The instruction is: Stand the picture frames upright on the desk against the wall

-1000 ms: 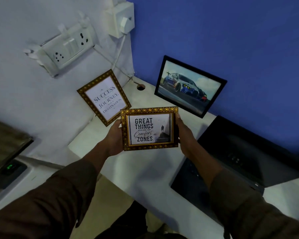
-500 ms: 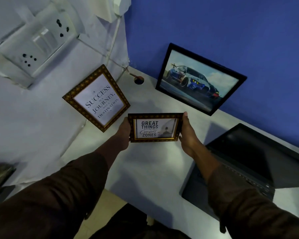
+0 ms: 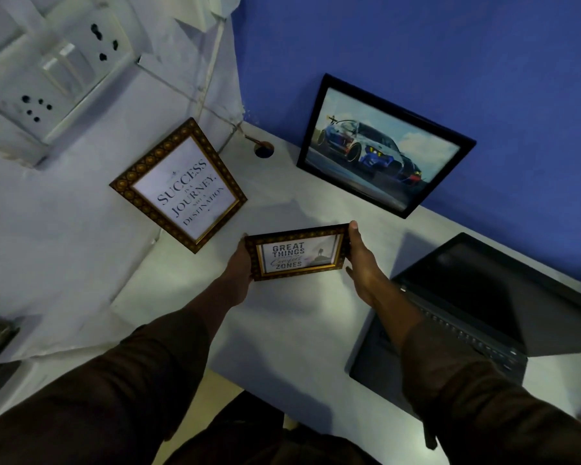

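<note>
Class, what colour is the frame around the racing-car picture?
Black, plain and unpatterned: the car picture frame, seen in the head view.

The small frame (image 3: 297,252) has an embossed gold-and-brown border around glossy printed paper. The car picture (image 3: 379,149) has a smooth black frame. The table (image 3: 282,317) is matt white; the sleeves (image 3: 121,391) are dark cloth.

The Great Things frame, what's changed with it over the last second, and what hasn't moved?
The Great Things frame has been carried forward and lowered toward the desk, tipping back so it looks flatter from above. The left hand and right hand still grip its two ends; nothing was let go. The Success frame, the car picture and the laptop stayed where they were.
</note>
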